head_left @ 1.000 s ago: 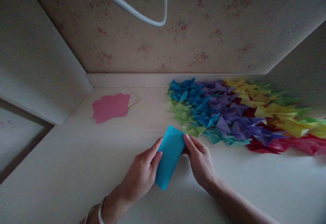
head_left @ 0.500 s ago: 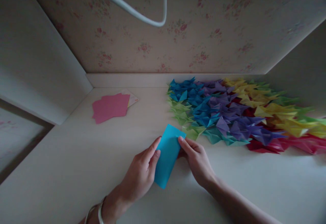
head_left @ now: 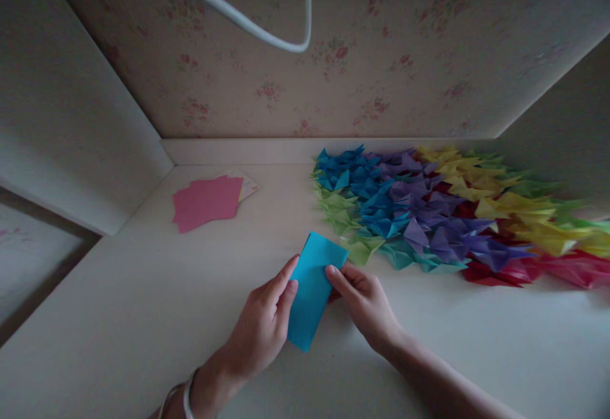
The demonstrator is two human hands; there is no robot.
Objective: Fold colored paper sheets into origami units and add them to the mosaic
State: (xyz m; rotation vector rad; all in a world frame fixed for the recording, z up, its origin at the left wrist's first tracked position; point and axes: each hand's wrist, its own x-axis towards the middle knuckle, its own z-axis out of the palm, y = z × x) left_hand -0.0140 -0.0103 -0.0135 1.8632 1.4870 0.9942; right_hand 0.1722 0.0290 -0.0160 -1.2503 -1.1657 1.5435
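Observation:
A folded sheet of bright blue paper point(head_left: 312, 285), an oblong lying at a slant, rests on the pale table point(head_left: 119, 317) between my hands. My left hand point(head_left: 262, 327) presses its fingers on the sheet's left edge, a bracelet on the wrist. My right hand point(head_left: 365, 304) holds the right edge, its forefinger laid on top of the paper about halfway down. Both hands have their fingers closed on the sheet.
A big heap of folded paper shapes point(head_left: 438, 215) in blue, green, purple, yellow and red fills the back right of the table. Several pink sheets point(head_left: 207, 201) lie at the back left. A floral wall point(head_left: 309, 75) stands behind, and a white cable point(head_left: 229, 12) hangs overhead.
My right forefinger has slid down the sheet's right edge towards me. The blue sheet has shifted slightly left. My left hand has barely moved.

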